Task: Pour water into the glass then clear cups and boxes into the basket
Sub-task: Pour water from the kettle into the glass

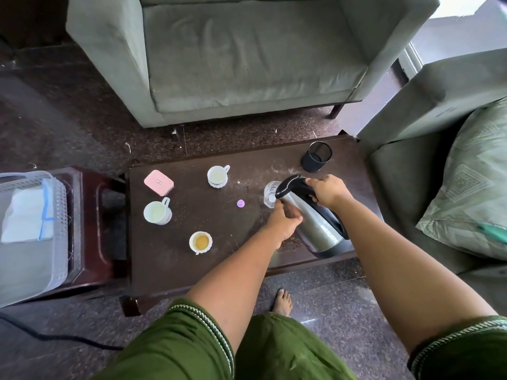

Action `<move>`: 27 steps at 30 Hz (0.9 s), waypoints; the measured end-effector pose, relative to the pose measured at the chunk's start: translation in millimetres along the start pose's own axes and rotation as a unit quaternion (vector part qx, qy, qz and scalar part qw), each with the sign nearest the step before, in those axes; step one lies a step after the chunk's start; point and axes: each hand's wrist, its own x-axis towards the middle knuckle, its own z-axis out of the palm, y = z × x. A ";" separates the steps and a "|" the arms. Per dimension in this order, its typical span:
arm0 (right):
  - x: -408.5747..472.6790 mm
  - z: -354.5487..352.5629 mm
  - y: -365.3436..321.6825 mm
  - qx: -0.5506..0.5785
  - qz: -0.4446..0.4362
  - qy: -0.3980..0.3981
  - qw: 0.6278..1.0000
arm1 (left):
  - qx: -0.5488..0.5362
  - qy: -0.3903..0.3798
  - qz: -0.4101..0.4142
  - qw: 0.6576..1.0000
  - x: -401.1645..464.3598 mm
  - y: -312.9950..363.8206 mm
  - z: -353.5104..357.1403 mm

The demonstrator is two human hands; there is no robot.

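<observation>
A steel kettle (315, 226) with a black lid and handle is tilted with its spout over a clear glass (270, 193) on the dark wooden table (219, 272). My right hand (327, 191) is shut on the kettle's handle. My left hand (284, 222) presses against the kettle's body just below the glass. Three white cups stand to the left: one at the back (218, 176), one with a blue handle (157, 213), and one with brown liquid (200, 242). A pink box (158, 182) lies at the back left. A pale plastic basket (33, 237) rests on a stool at far left.
A black mesh pen holder (315, 157) stands at the table's back right. A small purple cap (241, 203) lies mid-table. A grey armchair (247, 58) faces the table, a sofa with a cushion (472, 193) is right. A black cable (55, 337) crosses the floor; a bare foot (282, 301) is below the table.
</observation>
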 end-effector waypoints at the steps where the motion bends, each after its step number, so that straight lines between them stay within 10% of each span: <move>1: -0.4 -0.2 0.4 0.001 0.001 0.000 1.000 | 0.000 0.000 0.000 1.000 0.1 -0.1 -0.1; 27: -20.5 -8.7 -3.4 0.027 -0.009 0.001 1.000 | 0.008 -0.001 0.017 1.000 -9.4 -3.7 1.0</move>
